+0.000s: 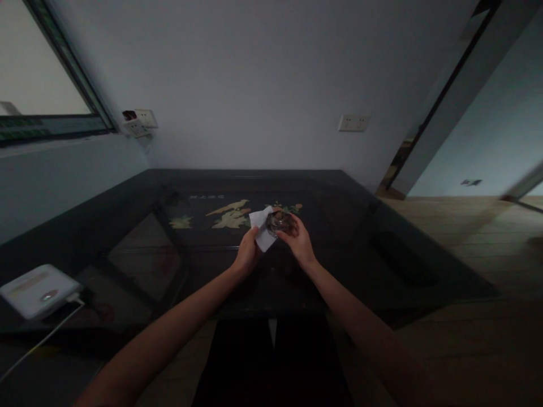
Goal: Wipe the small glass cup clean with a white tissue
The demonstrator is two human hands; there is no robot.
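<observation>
Glass dish point(279, 223) and white tissue point(265, 241) are together in the hands at the middle of the dark table point(339, 243), whether lifted or resting I cannot tell. From the left come a white box point(40, 289) with a cable point(44, 340), a gold bird design point(229, 219), then the left hand point(246, 250), its thumb pressed onto the tissue, other fingers mostly hidden. Rightmost, the right hand point(301, 240) curves, partly closed, round the dish's right side.

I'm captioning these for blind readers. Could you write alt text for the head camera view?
A person's left hand holds a white tissue beside a round glass object in the right hand, above a dark, shiny table with a bird picture. A white box sits at left.
</observation>
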